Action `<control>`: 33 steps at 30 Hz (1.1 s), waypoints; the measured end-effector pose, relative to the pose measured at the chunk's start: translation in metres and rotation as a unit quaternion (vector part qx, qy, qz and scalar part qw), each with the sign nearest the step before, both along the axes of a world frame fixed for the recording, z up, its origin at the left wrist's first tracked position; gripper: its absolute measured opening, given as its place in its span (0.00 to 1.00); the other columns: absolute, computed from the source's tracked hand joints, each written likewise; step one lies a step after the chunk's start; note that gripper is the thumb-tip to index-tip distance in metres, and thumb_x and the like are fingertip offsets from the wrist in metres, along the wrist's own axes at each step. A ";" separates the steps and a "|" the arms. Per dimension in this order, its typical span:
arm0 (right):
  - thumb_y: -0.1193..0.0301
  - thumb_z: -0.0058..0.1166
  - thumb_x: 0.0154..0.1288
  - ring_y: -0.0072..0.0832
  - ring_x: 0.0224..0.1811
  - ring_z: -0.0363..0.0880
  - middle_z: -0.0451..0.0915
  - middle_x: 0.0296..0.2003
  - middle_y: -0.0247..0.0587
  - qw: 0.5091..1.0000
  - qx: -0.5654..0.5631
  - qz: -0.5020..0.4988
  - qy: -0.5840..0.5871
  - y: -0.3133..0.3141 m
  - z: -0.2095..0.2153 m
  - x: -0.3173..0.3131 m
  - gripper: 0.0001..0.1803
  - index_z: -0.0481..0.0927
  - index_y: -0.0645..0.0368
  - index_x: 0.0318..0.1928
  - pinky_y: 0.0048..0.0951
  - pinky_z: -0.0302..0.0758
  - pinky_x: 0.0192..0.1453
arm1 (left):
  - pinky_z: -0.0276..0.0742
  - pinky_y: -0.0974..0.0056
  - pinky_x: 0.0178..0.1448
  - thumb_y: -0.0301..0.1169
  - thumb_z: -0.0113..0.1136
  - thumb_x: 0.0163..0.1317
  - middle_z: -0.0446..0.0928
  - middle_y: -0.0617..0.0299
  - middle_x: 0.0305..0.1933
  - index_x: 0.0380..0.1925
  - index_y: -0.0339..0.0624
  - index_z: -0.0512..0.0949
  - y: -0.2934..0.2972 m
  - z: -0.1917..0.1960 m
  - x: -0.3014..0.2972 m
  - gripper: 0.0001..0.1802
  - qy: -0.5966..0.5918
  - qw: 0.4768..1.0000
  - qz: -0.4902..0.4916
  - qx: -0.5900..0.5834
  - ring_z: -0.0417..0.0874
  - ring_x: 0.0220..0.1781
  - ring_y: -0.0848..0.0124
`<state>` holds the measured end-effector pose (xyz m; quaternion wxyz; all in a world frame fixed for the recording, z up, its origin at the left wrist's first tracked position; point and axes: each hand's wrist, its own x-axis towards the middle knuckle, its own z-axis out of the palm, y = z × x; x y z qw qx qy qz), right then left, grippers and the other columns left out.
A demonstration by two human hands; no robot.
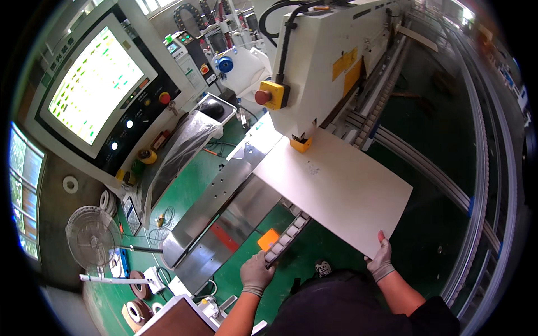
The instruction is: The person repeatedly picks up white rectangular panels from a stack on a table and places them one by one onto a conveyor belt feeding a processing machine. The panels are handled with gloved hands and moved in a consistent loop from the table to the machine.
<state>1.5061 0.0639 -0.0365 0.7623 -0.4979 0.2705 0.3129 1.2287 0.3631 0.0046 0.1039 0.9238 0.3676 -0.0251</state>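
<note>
A white rectangular board (342,185) lies flat under the head of a large edge machine (314,73) and reaches out toward me. Its near right corner is held by my right hand (382,259) in a grey glove, thumb up at the board's edge and fingers partly hidden beneath. My left hand (256,274), also gloved, is curled at the near end of a narrow roller track (287,238), beside an orange block (268,239). Its fingertips are partly hidden. The track's far end runs under the board.
A control panel (96,87) with a lit screen stands at left. On the machine is a red stop button (263,97). A steel bed (216,238) lies left of the track. A fan (94,239) and tape rolls (139,311) are at lower left; metal rails (423,168) run along the right.
</note>
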 end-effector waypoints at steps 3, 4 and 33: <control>0.42 0.56 0.73 0.27 0.26 0.84 0.86 0.35 0.26 1.000 -0.002 0.006 -0.011 -0.003 0.004 0.035 0.21 0.79 0.43 0.50 0.30 0.66 0.15 | 0.83 0.51 0.46 0.53 0.69 0.59 0.85 0.57 0.43 0.52 0.49 0.79 -0.002 0.006 0.001 0.28 0.001 1.000 0.008 0.004 0.88 0.43 0.56; 0.41 0.50 0.75 0.26 0.26 0.84 0.86 0.36 0.24 0.999 -0.018 0.015 -0.025 -0.003 0.002 0.047 0.22 0.78 0.41 0.53 0.29 0.63 0.15 | 0.83 0.51 0.45 0.53 0.69 0.59 0.85 0.57 0.42 0.52 0.48 0.79 -0.001 0.005 0.000 0.28 -0.002 1.000 0.005 0.002 0.88 0.43 0.56; 0.54 0.54 0.78 0.22 0.32 0.72 0.73 0.33 0.27 0.702 0.210 0.679 0.046 0.151 -0.028 -0.216 0.17 0.76 0.52 0.54 0.24 0.68 0.35 | 0.75 0.48 0.68 0.38 0.61 0.64 0.83 0.46 0.55 0.53 0.41 0.82 -0.167 -0.013 -0.407 0.20 -0.293 0.769 0.564 0.065 0.82 0.60 0.48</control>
